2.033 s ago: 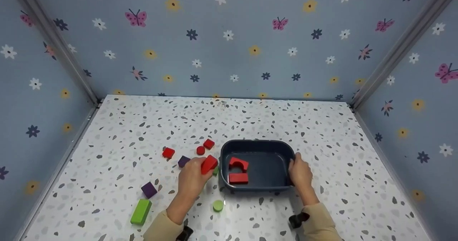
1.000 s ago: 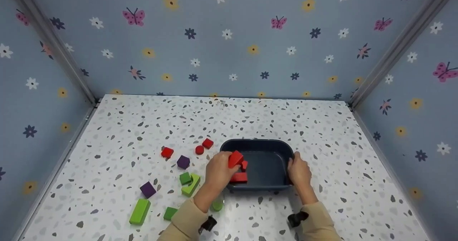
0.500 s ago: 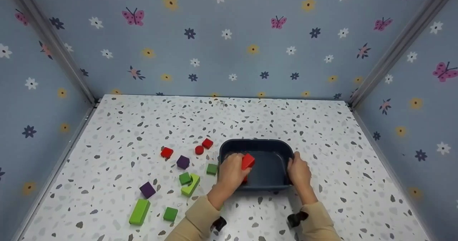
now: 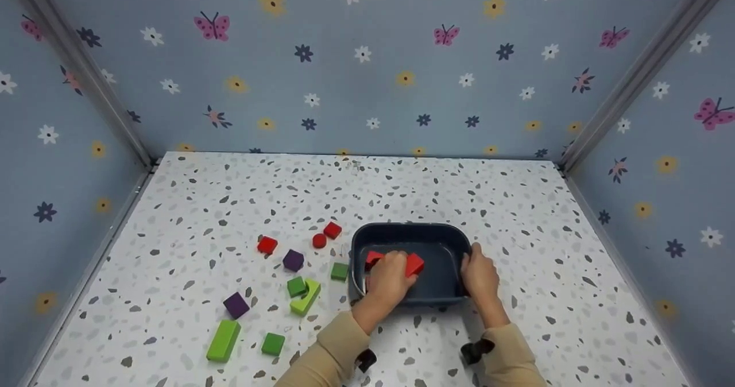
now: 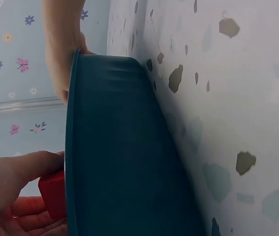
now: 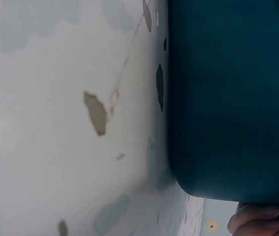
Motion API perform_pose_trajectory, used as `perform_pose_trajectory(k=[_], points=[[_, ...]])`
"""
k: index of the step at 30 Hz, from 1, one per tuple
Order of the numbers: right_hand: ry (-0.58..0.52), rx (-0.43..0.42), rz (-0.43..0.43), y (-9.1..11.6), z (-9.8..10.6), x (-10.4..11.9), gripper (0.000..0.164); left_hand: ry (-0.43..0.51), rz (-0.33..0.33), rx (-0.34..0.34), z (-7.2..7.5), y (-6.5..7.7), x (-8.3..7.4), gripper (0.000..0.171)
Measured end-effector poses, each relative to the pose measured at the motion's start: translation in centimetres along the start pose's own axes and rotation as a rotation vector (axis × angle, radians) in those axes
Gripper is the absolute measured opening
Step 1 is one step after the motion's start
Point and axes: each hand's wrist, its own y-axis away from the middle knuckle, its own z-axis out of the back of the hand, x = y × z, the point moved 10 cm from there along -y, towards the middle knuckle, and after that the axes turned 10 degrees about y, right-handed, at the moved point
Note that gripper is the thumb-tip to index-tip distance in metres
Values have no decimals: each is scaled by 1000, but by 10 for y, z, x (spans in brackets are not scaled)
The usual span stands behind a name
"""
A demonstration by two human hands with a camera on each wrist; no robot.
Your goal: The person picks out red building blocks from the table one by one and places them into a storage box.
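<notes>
My left hand (image 4: pixel 387 281) is over the inside of a dark blue rectangular tub (image 4: pixel 442 302), gripping a red block (image 4: pixel 414 264) between thumb and fingers. In the left wrist view the same red block (image 5: pixel 54 194) shows beside the tub's rim, pinched under the thumb. A red arch block (image 4: pixel 374 258) lies in the tub, partly covered by my left hand; the red block near it is mostly hidden. My right hand (image 4: pixel 481 273) holds the tub's right end by the rim, and its fingertips (image 6: pixel 257 219) show at the tub's edge in the right wrist view.
Left of the tub lie red blocks (image 4: pixel 267 245), a red round piece (image 4: pixel 319 240), purple blocks (image 4: pixel 236 305), green cubes (image 4: pixel 273 344), a light green arch (image 4: pixel 306 297) and a long light green block (image 4: pixel 224 341). Flower-patterned walls (image 4: pixel 367 65) surround the speckled table (image 4: pixel 229 203).
My left hand has carried the red block rightward from beside the tub to over its inside. The right hand has kept its hold on the tub's right end.
</notes>
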Motion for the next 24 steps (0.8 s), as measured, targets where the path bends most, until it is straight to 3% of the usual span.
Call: perform_pose_trajectory(k=[5, 24], points=[[-5, -38, 20, 1, 4, 2, 12, -9, 26, 19, -10, -3, 0, 27], [-4, -26, 2, 0, 2, -1, 13, -67, 48, 96, -38, -13, -1, 22]])
